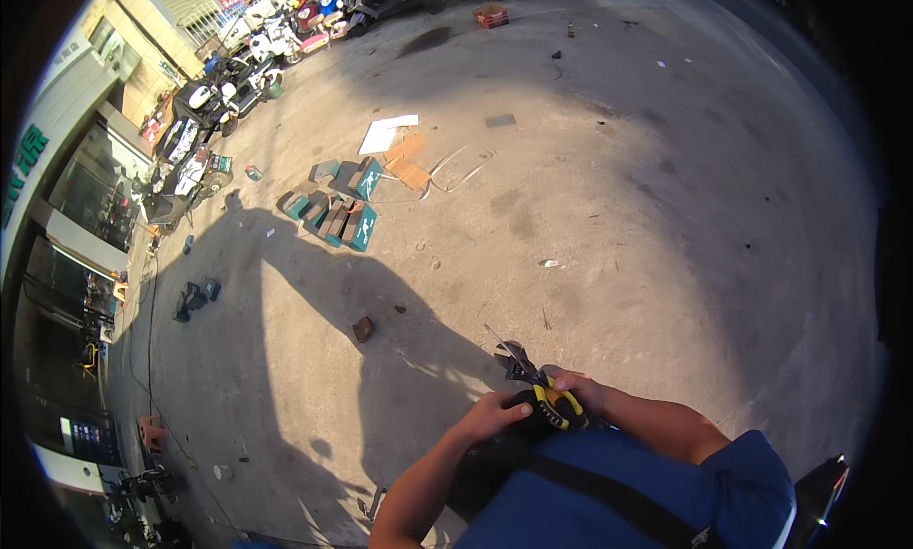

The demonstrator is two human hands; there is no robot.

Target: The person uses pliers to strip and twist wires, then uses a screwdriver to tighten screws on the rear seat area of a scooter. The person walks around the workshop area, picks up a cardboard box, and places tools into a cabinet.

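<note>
Close against the blue shirt (609, 492), the right hand (576, 389) is clenched around the yellow-and-black handles of a pair of pliers (537, 383), jaws pointing up and away over the concrete ground (618, 216). The left hand (490, 416) touches the handles, fingers curled. Farther off lie green boxes (340, 211), then parked scooters (204, 102)

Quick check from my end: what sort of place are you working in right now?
Likely an outdoor paved yard beside a street of shopfronts. Bare concrete ground runs all around, parked scooters line the shopfronts, and teal boxes lie scattered on the ground.
</note>
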